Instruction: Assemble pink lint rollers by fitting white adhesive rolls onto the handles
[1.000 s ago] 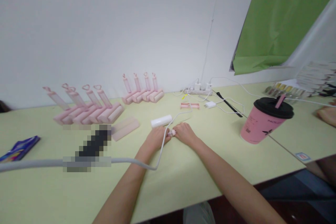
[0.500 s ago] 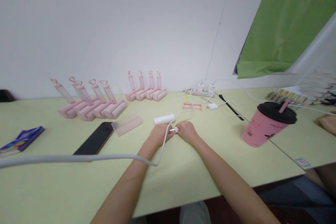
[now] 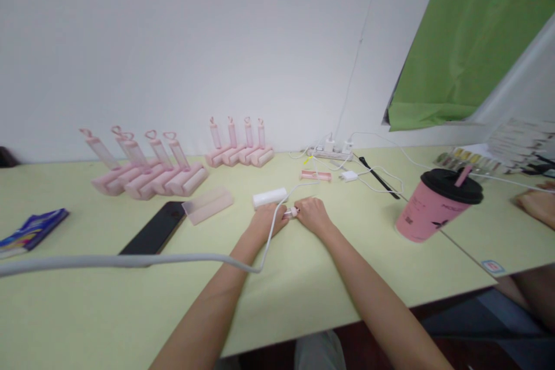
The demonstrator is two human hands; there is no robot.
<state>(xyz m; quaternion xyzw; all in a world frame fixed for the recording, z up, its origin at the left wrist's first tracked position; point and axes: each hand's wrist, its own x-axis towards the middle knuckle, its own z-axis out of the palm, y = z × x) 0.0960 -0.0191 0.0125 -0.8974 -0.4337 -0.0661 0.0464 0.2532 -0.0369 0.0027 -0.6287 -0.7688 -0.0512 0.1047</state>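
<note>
Over the middle of the table, my left hand (image 3: 263,222) and my right hand (image 3: 313,215) are closed on the two ends of a small clear tube with a pink cap (image 3: 291,213). The left fingers grip the clear end; the right fingers grip the capped end, and most of the tube is hidden. Just beyond my left hand lies a white cylinder (image 3: 269,198). A pink half-tube part (image 3: 315,176) lies farther back. To the left, a flat translucent pink piece (image 3: 208,206) rests beside a black phone (image 3: 155,229).
Pink stands with upright clear tubes (image 3: 169,176) line the wall. A power strip (image 3: 329,154) with white cables, a black strap (image 3: 379,178) and a pink cup (image 3: 433,208) are to the right. A blue packet (image 3: 32,232) lies left. Another person's hand (image 3: 537,203) shows far right.
Both hands still hold the tube with its pink cap, with only a slight shift of the fingers. The whole view has moved a little.
</note>
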